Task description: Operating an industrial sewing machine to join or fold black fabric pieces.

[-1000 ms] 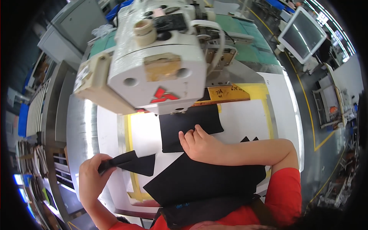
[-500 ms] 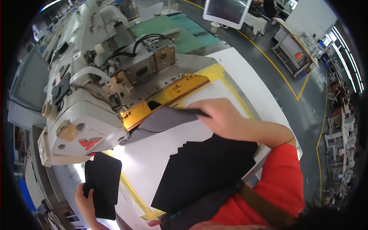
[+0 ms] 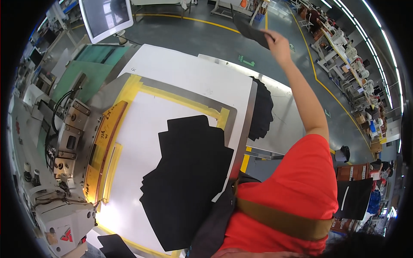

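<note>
My right hand (image 3: 278,42) pinches 1 black fabric piece (image 3: 251,29) at arm's length, up-right of the black stack (image 3: 261,108); left hand not visible.

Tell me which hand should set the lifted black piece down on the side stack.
Right, probably. The right hand grips the black piece, on the side stack's side; the left hand is out of view.

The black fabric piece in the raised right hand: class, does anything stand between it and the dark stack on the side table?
Nothing visible does. The right hand holds the fabric piece up in the air, and only bare side table and floor lie between it and the dark stack.
</note>
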`<state>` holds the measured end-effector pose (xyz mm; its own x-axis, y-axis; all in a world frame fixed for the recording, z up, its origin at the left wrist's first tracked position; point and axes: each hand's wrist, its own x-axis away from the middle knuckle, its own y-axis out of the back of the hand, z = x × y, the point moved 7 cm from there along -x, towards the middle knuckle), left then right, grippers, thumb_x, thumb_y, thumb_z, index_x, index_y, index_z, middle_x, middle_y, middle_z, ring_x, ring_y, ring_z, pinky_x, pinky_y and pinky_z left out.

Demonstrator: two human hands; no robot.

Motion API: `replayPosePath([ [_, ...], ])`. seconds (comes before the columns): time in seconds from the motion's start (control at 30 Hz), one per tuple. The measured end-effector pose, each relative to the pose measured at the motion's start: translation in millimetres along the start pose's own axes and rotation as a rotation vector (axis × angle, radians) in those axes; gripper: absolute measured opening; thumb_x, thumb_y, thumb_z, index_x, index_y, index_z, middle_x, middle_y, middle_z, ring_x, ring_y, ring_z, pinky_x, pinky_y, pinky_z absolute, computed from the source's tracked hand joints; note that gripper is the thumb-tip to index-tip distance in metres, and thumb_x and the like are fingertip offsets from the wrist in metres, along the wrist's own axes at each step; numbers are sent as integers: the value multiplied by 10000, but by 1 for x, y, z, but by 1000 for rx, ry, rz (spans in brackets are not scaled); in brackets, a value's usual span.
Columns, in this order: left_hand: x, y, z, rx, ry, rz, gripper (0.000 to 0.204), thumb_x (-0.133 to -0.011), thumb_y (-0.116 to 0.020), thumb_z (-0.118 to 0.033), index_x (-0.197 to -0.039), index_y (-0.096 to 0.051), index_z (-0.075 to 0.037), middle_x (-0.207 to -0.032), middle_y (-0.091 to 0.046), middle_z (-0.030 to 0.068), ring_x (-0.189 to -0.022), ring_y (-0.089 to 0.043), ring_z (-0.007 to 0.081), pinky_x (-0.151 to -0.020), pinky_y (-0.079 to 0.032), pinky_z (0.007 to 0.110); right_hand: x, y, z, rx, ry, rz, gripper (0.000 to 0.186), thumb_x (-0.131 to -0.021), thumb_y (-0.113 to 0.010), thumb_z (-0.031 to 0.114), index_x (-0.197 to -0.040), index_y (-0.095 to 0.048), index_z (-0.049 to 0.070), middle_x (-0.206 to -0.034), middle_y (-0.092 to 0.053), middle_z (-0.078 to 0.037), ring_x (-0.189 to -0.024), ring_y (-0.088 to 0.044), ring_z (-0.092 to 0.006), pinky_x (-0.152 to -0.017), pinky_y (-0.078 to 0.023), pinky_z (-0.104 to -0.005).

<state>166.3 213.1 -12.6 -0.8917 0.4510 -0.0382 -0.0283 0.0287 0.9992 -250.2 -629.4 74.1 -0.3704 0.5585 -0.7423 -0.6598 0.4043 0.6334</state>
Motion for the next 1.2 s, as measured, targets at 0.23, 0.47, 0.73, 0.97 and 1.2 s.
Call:
replayPosePath([
  [0.23,-48,19,-155,344,-685,438,338,-827,-718,-161,-1111,-653,11,-1045,-681,151,-933,-656,277,-835,-495,353,213,-124,-89,280,-397,831,227,-841,-598,128,-1021,-726,80,-1018,-707,-145,-967,-664,-332,-858,-525,-411],
  [0.47,-53,52,-254,720,-453,276,240,-696,-785,-82,-845,-622,13,-749,-625,155,-694,-610,373,-638,-478,351,151,-82,-88,303,-294,422,258,-908,-550,236,-1009,-711,61,-934,-702,-195,-863,-680,-347,-735,-535,-425],
  [0.73,-84,-5,-244,622,-391,-35,241,-755,-797,-205,-842,-663,-25,-750,-620,98,-673,-625,311,-633,-497,359,62,-80,298,-587,551,356,246,-806,-681,12,-1047,-664,59,-1024,-680,-88,-922,-655,-258,-810,-515,-347],
  [0.97,-86,-8,-213,620,-141,-37,277,-790,-778,-271,-877,-684,-25,-794,-671,133,-712,-653,314,-641,-511,364,201,-66,504,-995,1664,22,322,-901,-544,202,-1212,-618,160,-1339,-554,-20,-1254,-518,-188,-1077,-367,-417],
  [1.2,-97,-8,-164,223,233,-127,349,-764,-785,-327,-885,-690,-15,-829,-698,128,-747,-657,331,-678,-517,400,211,-103,558,-1061,1626,397,228,-811,-605,154,-1016,-656,69,-1094,-654,-60,-1077,-616,-222,-896,-512,-367],
])
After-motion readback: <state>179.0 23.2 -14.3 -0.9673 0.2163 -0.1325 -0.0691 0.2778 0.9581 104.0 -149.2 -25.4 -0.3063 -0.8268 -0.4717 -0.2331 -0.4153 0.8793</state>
